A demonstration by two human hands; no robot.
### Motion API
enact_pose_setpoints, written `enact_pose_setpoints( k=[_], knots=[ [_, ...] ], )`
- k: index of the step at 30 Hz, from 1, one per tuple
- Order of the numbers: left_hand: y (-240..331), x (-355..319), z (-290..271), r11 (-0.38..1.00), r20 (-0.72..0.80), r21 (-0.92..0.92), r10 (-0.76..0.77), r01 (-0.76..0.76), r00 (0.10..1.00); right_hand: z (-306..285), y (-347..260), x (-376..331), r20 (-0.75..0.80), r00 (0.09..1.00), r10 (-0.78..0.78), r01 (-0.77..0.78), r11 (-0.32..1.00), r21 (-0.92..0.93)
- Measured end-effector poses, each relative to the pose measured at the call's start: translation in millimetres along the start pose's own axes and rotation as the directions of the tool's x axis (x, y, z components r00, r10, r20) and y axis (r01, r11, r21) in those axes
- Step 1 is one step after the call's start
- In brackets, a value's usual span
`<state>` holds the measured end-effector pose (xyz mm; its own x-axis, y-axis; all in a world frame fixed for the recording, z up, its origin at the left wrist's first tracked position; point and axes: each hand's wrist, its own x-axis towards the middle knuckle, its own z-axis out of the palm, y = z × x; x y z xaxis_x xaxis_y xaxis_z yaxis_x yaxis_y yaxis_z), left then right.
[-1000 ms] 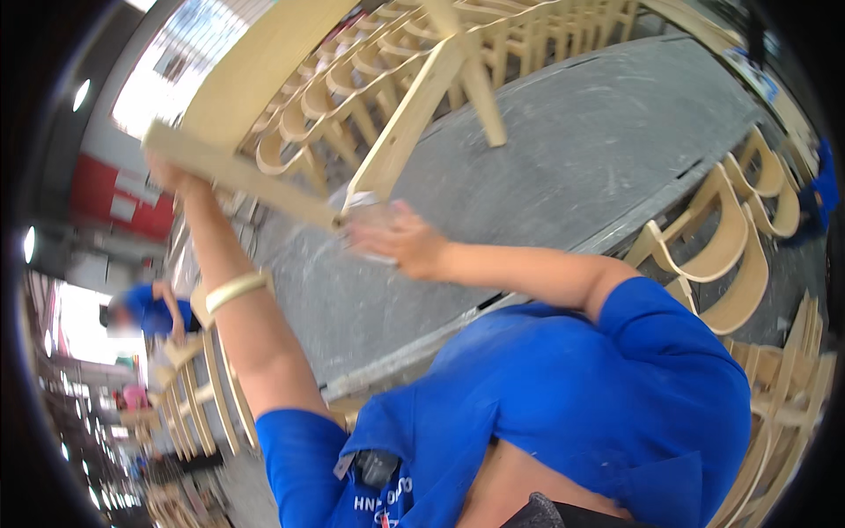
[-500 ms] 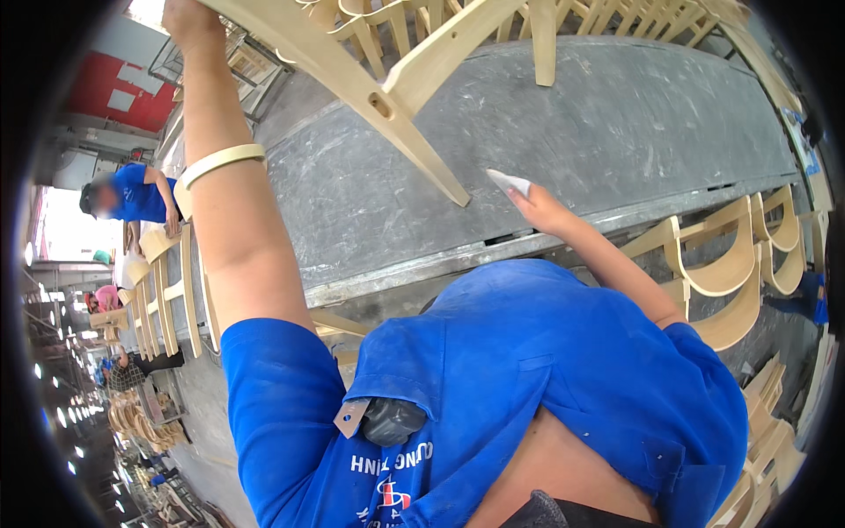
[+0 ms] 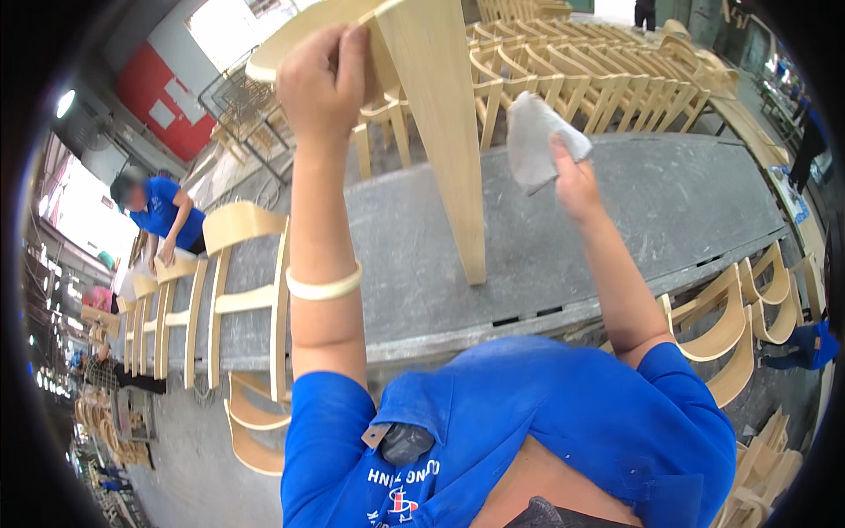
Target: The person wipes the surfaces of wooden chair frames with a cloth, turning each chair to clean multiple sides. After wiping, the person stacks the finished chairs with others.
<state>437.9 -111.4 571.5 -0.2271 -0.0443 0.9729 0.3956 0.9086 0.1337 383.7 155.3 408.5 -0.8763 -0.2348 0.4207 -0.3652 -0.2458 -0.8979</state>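
A pale wooden chair frame rises in front of me, its broad tapering leg standing on the grey worktable. At the top of that leg, my left hand is closed on the frame beside a curved wooden panel; some of its fingers are hidden. To the right of the leg, my right hand pinches a whitish, bent sheet of sandpaper. The sandpaper is held in the air, apart from the wood.
Rows of wooden chair frames stand beyond the table. More chair frames line up at the left, where a co-worker in a blue shirt bends over them. Curved chair parts are at the right.
The chair frame has turned, and its leg now stands more upright. My left hand has come nearer and to the right. My right hand has moved up and farther out with the sandpaper.
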Motion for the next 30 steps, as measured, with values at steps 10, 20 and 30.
enact_pose_setpoints(
  k=[10, 20, 30],
  knots=[
    [53, -10, -15, 0.878, -0.031, 0.46, 0.165, -0.133, 0.986, 72, -9, 37, 0.158, 0.972, -0.177, 0.169, 0.984, 0.064],
    [39, -19, -90, 0.754, 0.03, 0.454, 0.52, -0.475, 0.854, 47, 0, 41, 0.069, 0.989, -0.133, 0.128, 0.989, 0.074],
    [-12, 9, -179, 0.958, 0.287, 0.019, 0.269, -0.286, 0.919, 23, -3, 7, 0.034, 0.997, -0.066, 0.069, 0.993, -0.097]
  ],
)
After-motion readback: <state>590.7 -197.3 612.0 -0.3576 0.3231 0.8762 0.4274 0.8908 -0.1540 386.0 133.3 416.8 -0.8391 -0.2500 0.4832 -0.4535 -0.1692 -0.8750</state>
